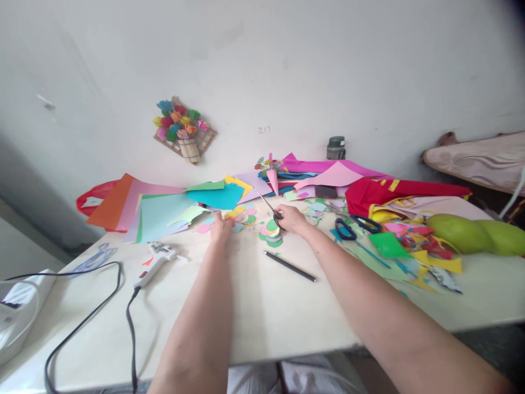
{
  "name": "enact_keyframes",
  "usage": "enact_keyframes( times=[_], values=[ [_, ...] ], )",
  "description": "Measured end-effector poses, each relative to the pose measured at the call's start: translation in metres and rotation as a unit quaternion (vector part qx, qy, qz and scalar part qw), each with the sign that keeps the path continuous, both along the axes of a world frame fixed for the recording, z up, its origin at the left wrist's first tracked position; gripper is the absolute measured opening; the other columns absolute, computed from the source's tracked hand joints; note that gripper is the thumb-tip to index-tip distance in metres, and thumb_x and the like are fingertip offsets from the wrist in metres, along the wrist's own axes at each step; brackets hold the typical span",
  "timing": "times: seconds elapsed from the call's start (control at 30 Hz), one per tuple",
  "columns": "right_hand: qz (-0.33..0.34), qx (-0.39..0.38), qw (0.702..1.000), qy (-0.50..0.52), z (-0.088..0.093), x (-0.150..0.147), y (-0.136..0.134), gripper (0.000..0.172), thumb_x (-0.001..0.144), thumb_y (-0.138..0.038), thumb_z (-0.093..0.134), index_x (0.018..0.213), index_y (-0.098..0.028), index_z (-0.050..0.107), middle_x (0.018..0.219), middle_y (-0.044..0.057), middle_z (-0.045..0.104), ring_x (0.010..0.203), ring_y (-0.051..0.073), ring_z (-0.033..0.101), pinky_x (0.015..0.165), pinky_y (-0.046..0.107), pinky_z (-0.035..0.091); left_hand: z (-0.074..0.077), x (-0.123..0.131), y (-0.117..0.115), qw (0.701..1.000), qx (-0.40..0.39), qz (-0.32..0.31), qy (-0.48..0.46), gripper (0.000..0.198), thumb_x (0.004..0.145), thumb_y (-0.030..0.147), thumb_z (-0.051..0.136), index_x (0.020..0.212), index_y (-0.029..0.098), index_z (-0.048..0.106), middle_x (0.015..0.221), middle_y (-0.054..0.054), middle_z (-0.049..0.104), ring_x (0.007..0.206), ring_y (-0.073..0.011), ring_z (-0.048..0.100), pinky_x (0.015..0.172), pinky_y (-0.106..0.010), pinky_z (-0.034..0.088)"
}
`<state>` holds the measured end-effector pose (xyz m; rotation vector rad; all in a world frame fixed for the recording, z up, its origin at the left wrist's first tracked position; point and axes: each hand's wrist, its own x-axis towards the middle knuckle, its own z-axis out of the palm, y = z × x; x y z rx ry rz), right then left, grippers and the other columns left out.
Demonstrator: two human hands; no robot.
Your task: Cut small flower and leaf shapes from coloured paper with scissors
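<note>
My right hand (292, 219) is closed round the handle of a pair of scissors (267, 202), whose blades point away to the upper left. Just below it, green, yellow and grey paper circles (270, 234) lie in an overlapping pile. My left hand (221, 227) reaches down to the table beside more coloured paper circles (245, 216); its small, blurred fingers look apart, and I see nothing held in them. A black pen (289, 266) lies on the table between my forearms.
A glue gun (156, 265) with a black cord lies at left, near a white power strip (24, 306). Coloured paper sheets (164, 213) spread along the back. Blue-handled scissors (346, 229), paper scraps and a green pillow-like object (471, 232) lie at right. A paper-flower cone (272, 180) stands behind.
</note>
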<state>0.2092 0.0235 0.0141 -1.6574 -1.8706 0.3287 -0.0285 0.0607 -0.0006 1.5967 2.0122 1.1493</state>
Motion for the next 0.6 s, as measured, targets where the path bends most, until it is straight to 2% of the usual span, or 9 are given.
enact_keyframes(
  times=[0.03, 0.1, 0.13, 0.23, 0.33, 0.4, 0.5, 0.6],
  values=[
    [0.002, 0.001, 1.000, 0.008, -0.001, 0.001, 0.001, 0.030, 0.068, -0.020, 0.059, 0.097, -0.024, 0.067, 0.090, 0.003, 0.070, 0.083, 0.019, 0.062, 0.065, 0.025, 0.042, 0.003, 0.002, -0.002, 1.000, 0.000, 0.030, 0.008, 0.059, 0.069, 0.019, 0.056, 0.127, 0.015, 0.049, 0.118, -0.016, 0.061, 0.120, -0.0328, 0.050, 0.095, -0.044, 0.040],
    [0.011, 0.001, 0.999, 0.038, -0.003, 0.002, 0.004, 0.030, 0.066, -0.017, 0.061, 0.094, -0.022, 0.068, 0.085, 0.002, 0.070, 0.079, 0.019, 0.062, 0.063, 0.024, 0.043, 0.009, 0.008, -0.006, 0.994, 0.080, 0.046, 0.054, 0.048, 0.073, 0.022, 0.056, 0.120, 0.016, 0.056, 0.123, -0.014, 0.060, 0.131, -0.0311, 0.037, 0.102, -0.043, 0.034],
    [0.020, 0.000, 0.998, 0.061, -0.005, 0.003, 0.006, 0.030, 0.065, -0.015, 0.061, 0.093, -0.022, 0.067, 0.081, 0.002, 0.069, 0.075, 0.018, 0.062, 0.062, 0.024, 0.043, 0.012, 0.013, -0.008, 0.991, 0.110, 0.048, 0.056, 0.042, 0.075, 0.025, 0.056, 0.115, 0.017, 0.059, 0.122, -0.013, 0.060, 0.128, -0.0309, 0.040, 0.101, -0.042, 0.035],
    [0.060, -0.012, 0.985, 0.158, -0.008, 0.005, 0.009, 0.031, 0.063, -0.010, 0.060, 0.092, -0.020, 0.065, 0.068, -0.001, 0.066, 0.061, 0.015, 0.060, 0.056, 0.023, 0.044, 0.017, 0.033, -0.013, 0.993, 0.094, -0.054, -0.039, 0.035, 0.075, 0.037, 0.059, 0.104, 0.018, 0.064, 0.099, -0.009, 0.069, 0.096, -0.0260, 0.062, 0.082, -0.036, 0.047],
    [0.098, -0.053, 0.959, 0.259, -0.007, 0.006, 0.010, 0.034, 0.063, -0.007, 0.059, 0.096, -0.018, 0.062, 0.059, -0.004, 0.061, 0.050, 0.012, 0.056, 0.048, 0.022, 0.041, 0.016, 0.053, -0.017, 0.972, 0.034, -0.173, -0.153, 0.043, 0.065, 0.046, 0.070, 0.093, 0.015, 0.065, 0.086, -0.008, 0.069, 0.075, -0.0206, 0.064, 0.060, -0.029, 0.048],
    [0.114, -0.075, 0.941, 0.308, -0.005, 0.006, 0.009, 0.036, 0.062, -0.006, 0.060, 0.096, -0.017, 0.059, 0.056, -0.006, 0.058, 0.046, 0.011, 0.053, 0.045, 0.021, 0.039, 0.015, 0.063, -0.022, 0.948, 0.003, -0.241, -0.209, 0.049, 0.052, 0.041, 0.081, 0.090, 0.014, 0.065, 0.083, -0.007, 0.068, 0.070, -0.0175, 0.062, 0.056, -0.026, 0.046],
    [0.133, -0.084, 0.922, 0.353, -0.002, 0.007, 0.007, 0.038, 0.059, -0.005, 0.063, 0.095, -0.016, 0.058, 0.054, -0.007, 0.055, 0.044, 0.009, 0.051, 0.043, 0.020, 0.038, 0.014, 0.069, -0.029, 0.918, -0.050, -0.296, -0.258, 0.053, 0.039, 0.031, 0.088, 0.083, 0.014, 0.064, 0.069, -0.002, 0.064, 0.061, -0.0138, 0.059, 0.057, -0.025, 0.044],
    [0.152, -0.088, 0.910, 0.375, 0.000, 0.007, 0.006, 0.038, 0.059, -0.003, 0.063, 0.094, -0.017, 0.058, 0.053, -0.007, 0.055, 0.043, 0.008, 0.050, 0.042, 0.019, 0.036, 0.013, 0.069, -0.031, 0.914, -0.067, -0.305, -0.261, 0.045, 0.036, 0.032, 0.088, 0.067, 0.015, 0.060, 0.053, 0.003, 0.056, 0.050, -0.0105, 0.053, 0.051, -0.023, 0.040]
  ],
)
